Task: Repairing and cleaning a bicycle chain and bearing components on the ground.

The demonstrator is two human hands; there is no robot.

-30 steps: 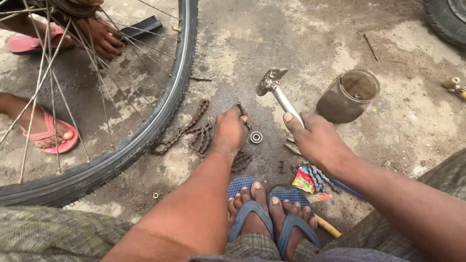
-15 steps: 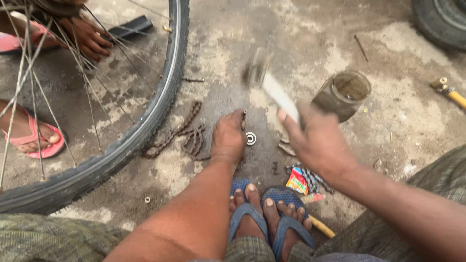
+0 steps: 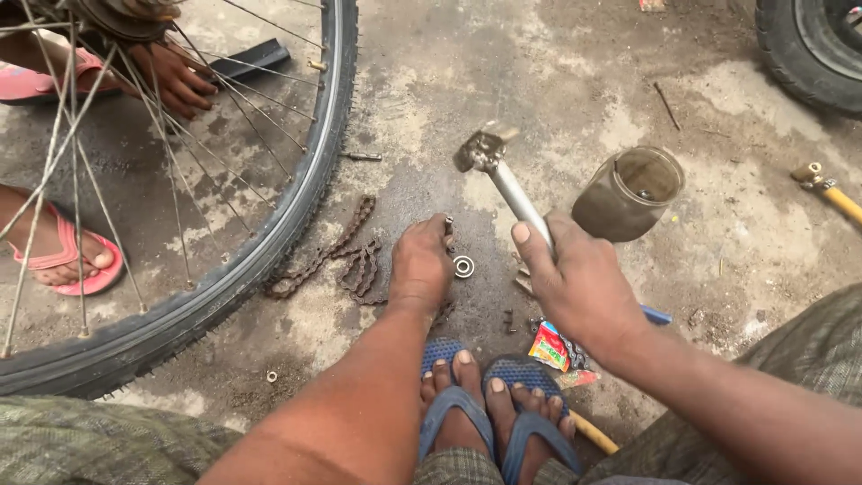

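My right hand [image 3: 579, 286] grips the metal handle of a small hammer [image 3: 501, 175], whose head is raised above the stained concrete floor. My left hand [image 3: 420, 265] rests on the ground with its fingers pinching a small dark part beside a round metal bearing [image 3: 463, 266]. A rusty bicycle chain [image 3: 337, 253] lies in loops just left of that hand. My two feet in blue flip-flops [image 3: 485, 404] sit below both hands.
A bicycle wheel [image 3: 269, 242] with spokes fills the left side. Another person's hand [image 3: 175, 76] and feet in pink sandals [image 3: 67, 256] are behind it. A dirty glass jar [image 3: 628, 193], a colourful wrapper [image 3: 552, 346], a yellow-handled tool [image 3: 831, 193] and a tyre [image 3: 808, 49] lie around.
The hammer swung down in a blur half a second ago and is raised and steady again now. My left hand stays by the bearing.
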